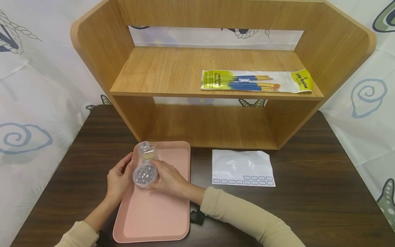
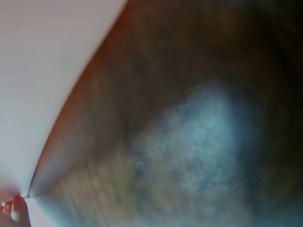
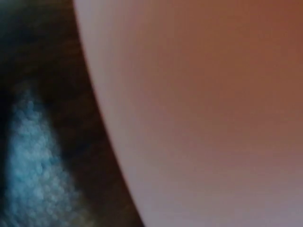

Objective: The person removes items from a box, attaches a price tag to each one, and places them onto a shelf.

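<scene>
In the head view my right hand (image 1: 169,180) grips a round clear container (image 1: 145,175) with a faceted, silvery-looking top, thumb and fingers around its right side. The container is over the upper left part of a pink tray (image 1: 157,219). Just behind it, a small clear bottle (image 1: 148,153) with a clear cap and a pale gold label is at the tray's far left corner. My left hand (image 1: 118,180) is at the tray's left rim, close to the container, its fingers loosely bent. Fingertips (image 2: 18,210) show at the lower left of the left wrist view. The right wrist view is blurred.
A two-tier wooden shelf (image 1: 172,73) stands behind the tray. On its upper board lies a packet of artist brushes (image 1: 256,81). A white sheet (image 1: 242,166) with small blue-framed labels lies right of the tray on the dark table (image 1: 308,192). A small black object (image 1: 197,216) sits by the tray's right edge.
</scene>
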Demonstrator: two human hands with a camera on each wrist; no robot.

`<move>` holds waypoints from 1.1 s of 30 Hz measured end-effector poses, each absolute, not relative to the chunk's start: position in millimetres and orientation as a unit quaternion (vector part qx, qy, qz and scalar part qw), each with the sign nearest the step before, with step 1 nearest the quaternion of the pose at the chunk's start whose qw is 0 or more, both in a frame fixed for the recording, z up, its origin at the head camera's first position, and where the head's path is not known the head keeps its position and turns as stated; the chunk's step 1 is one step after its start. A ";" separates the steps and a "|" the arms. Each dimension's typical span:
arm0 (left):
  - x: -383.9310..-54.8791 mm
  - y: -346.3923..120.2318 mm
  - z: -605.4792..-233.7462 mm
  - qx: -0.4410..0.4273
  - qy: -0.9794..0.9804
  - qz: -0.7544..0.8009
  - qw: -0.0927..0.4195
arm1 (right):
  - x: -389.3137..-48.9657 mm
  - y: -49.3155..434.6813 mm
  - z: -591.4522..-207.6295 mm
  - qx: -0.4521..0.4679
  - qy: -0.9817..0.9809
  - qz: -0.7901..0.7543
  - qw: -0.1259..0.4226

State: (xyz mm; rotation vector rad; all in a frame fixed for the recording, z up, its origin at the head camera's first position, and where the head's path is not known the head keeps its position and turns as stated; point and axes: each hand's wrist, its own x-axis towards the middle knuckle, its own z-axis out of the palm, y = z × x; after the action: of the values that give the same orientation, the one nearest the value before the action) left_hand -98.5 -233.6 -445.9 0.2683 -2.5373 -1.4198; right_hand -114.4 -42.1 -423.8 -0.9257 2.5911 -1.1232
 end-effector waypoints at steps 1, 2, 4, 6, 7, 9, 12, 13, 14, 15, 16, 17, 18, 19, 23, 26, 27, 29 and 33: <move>-98.5 -233.7 -446.1 0.091 -0.864 -0.483 0.111 | -114.4 -42.4 -424.1 -0.311 0.869 -0.376 0.084; -98.5 -234.0 -446.4 0.091 -0.864 -0.483 0.111 | -114.4 -42.8 -424.4 -0.312 0.869 -0.375 0.083; -98.2 -234.2 -446.5 0.092 -0.864 -0.483 0.110 | -114.3 -43.2 -424.5 -0.313 0.868 -0.376 0.079; -97.9 -234.2 -446.0 0.094 -0.865 -0.481 0.107 | -114.2 -43.4 -424.4 -0.315 0.869 -0.375 0.076; -97.9 -234.2 -445.9 0.094 -0.865 -0.480 0.107 | -114.1 -43.5 -424.0 -0.315 0.869 -0.374 0.077; -97.8 -233.7 -444.9 0.094 -0.865 -0.481 0.106 | -113.7 -43.3 -423.1 -0.316 0.871 -0.369 0.078; -97.9 -233.2 -444.4 0.092 -0.865 -0.481 0.107 | -112.9 -43.3 -421.7 -0.310 0.874 -0.365 0.088; -98.0 -233.1 -444.5 0.092 -0.865 -0.481 0.107 | -112.6 -43.2 -421.3 -0.308 0.874 -0.365 0.092; -98.2 -233.1 -444.8 0.092 -0.865 -0.481 0.108 | -112.5 -43.1 -421.1 -0.306 0.874 -0.366 0.095; -98.3 -233.0 -445.2 0.092 -0.865 -0.481 0.108 | -112.5 -43.2 -421.0 -0.304 0.873 -0.369 0.097; -98.5 -233.0 -445.4 0.093 -0.866 -0.480 0.108 | -112.5 -43.2 -421.0 -0.303 0.872 -0.371 0.098; -98.6 -232.9 -445.6 0.094 -0.866 -0.479 0.108 | -112.7 -43.2 -420.9 -0.304 0.871 -0.373 0.097; -98.8 -232.9 -445.6 0.095 -0.867 -0.478 0.108 | -112.9 -43.2 -420.8 -0.303 0.870 -0.376 0.097; -99.0 -232.9 -445.6 0.095 -0.867 -0.477 0.109 | -113.0 -43.2 -420.8 -0.303 0.869 -0.378 0.096; -99.5 -232.3 -444.6 0.093 -0.868 -0.475 0.110 | -113.6 -42.4 -421.1 -0.299 0.869 -0.383 0.092; -99.4 -231.9 -443.5 0.089 -0.867 -0.478 0.109 | -114.2 -40.7 -421.8 -0.292 0.872 -0.384 0.085; -99.4 -231.8 -443.3 0.089 -0.867 -0.478 0.108 | -114.4 -40.0 -422.1 -0.290 0.873 -0.384 0.081; -99.2 -231.8 -442.9 0.090 -0.867 -0.478 0.108 | -114.8 -38.1 -422.0 -0.286 0.874 -0.386 0.075; -98.9 -232.5 -443.1 0.095 -0.869 -0.474 0.108 | -114.9 -33.2 -420.4 -0.278 0.869 -0.404 0.065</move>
State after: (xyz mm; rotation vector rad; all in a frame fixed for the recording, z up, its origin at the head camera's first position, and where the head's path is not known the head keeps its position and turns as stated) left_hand -98.9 -232.5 -443.1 0.2794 -2.5567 -1.3938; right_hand -114.9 -33.2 -420.4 -0.8401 2.6231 -1.2201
